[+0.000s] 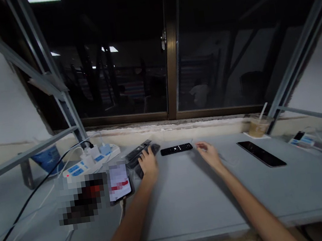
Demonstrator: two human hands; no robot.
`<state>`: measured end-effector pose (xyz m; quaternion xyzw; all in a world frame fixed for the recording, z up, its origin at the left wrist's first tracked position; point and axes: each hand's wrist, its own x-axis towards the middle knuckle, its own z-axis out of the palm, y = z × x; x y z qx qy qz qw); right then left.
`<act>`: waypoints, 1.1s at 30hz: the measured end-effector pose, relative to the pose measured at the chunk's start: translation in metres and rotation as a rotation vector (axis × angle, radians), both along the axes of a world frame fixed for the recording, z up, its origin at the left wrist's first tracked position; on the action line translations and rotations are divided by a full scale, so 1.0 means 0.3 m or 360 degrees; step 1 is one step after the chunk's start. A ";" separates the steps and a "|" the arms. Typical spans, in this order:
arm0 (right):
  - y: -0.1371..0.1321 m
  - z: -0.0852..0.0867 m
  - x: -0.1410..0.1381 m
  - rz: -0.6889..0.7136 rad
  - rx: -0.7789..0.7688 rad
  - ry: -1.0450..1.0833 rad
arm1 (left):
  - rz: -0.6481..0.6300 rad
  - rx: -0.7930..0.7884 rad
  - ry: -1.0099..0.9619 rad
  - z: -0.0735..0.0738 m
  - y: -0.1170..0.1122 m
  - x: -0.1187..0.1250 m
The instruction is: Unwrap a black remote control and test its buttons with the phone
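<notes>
Grey worktop (188,196) below a dark window.

Left hand (148,162) — laid over a cluster of dark remotes (137,152) at the rear left-centre of the worktop, fingers curled on top. Whether it grips one cannot be told.

Right hand (208,153) — loosely spread, palm down, holding nothing.

Black remote (176,149) — lies flat crosswise between the two hands, just left of the right fingertips and apart from them.

Power strip (91,161) — white, plugs and cables in, left of the cluster.

Phone (118,179) — near the left wrist.

Long black slab (262,153) — flat, well to the right.

Cup (258,125) — with a straw, behind the slab.
</notes>
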<state>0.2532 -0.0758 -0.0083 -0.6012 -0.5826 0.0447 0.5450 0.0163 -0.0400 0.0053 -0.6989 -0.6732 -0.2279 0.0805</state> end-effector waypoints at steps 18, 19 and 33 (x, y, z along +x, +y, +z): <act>-0.014 0.044 -0.054 0.0358 -0.0105 0.0400 | -0.0977 0.0339 -0.0040 -0.027 -0.045 0.071; -0.012 0.041 -0.050 0.0337 -0.0110 0.0414 | -0.0972 0.0336 -0.0054 -0.028 -0.044 0.069; -0.050 0.064 -0.064 0.0450 -0.0184 0.0274 | -0.1042 0.0358 -0.0119 -0.041 -0.045 0.061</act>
